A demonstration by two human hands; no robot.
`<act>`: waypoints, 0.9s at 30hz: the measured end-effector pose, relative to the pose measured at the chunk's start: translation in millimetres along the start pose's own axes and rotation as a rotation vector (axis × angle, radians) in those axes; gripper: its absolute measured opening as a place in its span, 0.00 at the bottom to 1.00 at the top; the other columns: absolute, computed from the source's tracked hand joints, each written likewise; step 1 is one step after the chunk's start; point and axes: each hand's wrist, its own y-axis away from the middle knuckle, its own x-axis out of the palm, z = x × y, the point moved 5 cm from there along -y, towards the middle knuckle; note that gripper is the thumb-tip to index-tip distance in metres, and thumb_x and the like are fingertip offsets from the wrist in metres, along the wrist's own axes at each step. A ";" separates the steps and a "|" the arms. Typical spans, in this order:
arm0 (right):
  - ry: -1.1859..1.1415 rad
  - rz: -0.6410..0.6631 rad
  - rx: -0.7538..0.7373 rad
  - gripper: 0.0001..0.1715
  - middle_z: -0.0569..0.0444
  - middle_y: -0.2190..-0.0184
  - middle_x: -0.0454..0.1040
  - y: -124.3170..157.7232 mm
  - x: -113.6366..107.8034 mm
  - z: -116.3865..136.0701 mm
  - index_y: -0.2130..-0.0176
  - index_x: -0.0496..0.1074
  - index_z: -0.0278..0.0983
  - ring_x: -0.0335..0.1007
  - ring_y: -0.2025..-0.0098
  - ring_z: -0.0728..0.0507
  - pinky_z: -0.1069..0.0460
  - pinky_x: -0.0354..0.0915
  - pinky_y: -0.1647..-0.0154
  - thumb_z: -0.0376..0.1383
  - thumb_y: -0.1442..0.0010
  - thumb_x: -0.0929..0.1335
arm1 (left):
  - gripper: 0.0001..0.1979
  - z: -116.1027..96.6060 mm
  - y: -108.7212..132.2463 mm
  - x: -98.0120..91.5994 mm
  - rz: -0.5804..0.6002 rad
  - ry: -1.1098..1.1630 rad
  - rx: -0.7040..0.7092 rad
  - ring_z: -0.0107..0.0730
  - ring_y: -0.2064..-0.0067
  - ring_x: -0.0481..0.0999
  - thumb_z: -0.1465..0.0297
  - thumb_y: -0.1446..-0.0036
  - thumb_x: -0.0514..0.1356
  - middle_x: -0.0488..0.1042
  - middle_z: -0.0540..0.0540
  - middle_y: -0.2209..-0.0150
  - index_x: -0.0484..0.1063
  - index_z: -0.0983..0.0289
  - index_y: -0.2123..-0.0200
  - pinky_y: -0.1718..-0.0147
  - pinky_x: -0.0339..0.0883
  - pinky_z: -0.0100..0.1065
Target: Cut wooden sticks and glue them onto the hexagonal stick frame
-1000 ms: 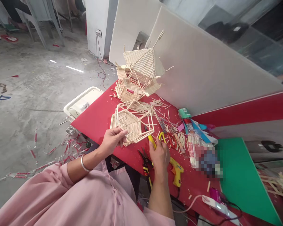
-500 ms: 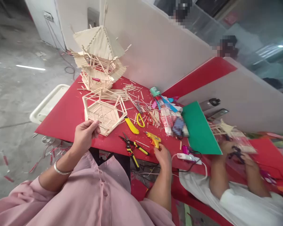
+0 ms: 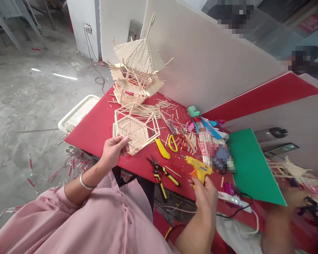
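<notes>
My left hand (image 3: 114, 151) is closed in a pinch at the near edge of a hexagonal stick frame (image 3: 131, 132). Between its fingertips is what looks like a short, thin wooden stick (image 3: 133, 145). My right hand (image 3: 205, 192) grips the handle of a yellow glue gun (image 3: 198, 167), held over the table's near edge with its nozzle pointing left. Black-and-yellow cutting pliers (image 3: 159, 173) lie spread between my hands. Beyond the frame stands a tiered pagoda model (image 3: 137, 61) made of sticks. A yellow-handled cutter (image 3: 162, 148) lies right of the frame.
On the red table (image 3: 90, 121) are yellow-handled scissors (image 3: 172, 143), scattered sticks (image 3: 165, 104), bagged sticks (image 3: 205, 144) and a green-lidded jar (image 3: 193, 112). A green board (image 3: 254, 165) stands at right, beside a power strip (image 3: 230, 198). Another person's arm (image 3: 278, 218) is further right.
My right hand has closed around the glue gun and brought it up off the table, nearer to me. My left hand keeps its pinch by the hexagonal frame. The view has swung left.
</notes>
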 end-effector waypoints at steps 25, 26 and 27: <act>0.565 -0.305 -1.006 0.14 0.57 0.77 0.66 105.0 60.8 231.7 0.67 0.67 0.38 0.63 0.75 0.46 0.52 0.55 0.75 0.46 0.41 0.68 | 0.22 10.3 0.7 -3.5 0.063 -0.011 -0.047 0.20 0.85 0.63 0.51 0.55 0.69 0.71 0.50 0.84 0.72 0.65 0.79 0.86 0.50 0.26; 0.590 -0.325 -1.023 0.13 0.57 0.77 0.66 106.1 55.8 230.4 0.68 0.67 0.38 0.63 0.75 0.46 0.52 0.55 0.75 0.45 0.41 0.69 | 0.23 10.4 0.6 -3.9 0.059 -0.004 -0.045 0.19 0.85 0.62 0.51 0.55 0.69 0.71 0.50 0.84 0.72 0.66 0.79 0.85 0.51 0.26; 0.619 -0.344 -1.049 0.12 0.56 0.76 0.67 107.6 50.7 229.7 0.67 0.67 0.38 0.64 0.75 0.46 0.52 0.55 0.74 0.44 0.41 0.69 | 0.23 10.5 0.2 -4.4 0.055 0.002 -0.042 0.19 0.85 0.62 0.51 0.55 0.69 0.71 0.50 0.84 0.72 0.66 0.79 0.85 0.51 0.25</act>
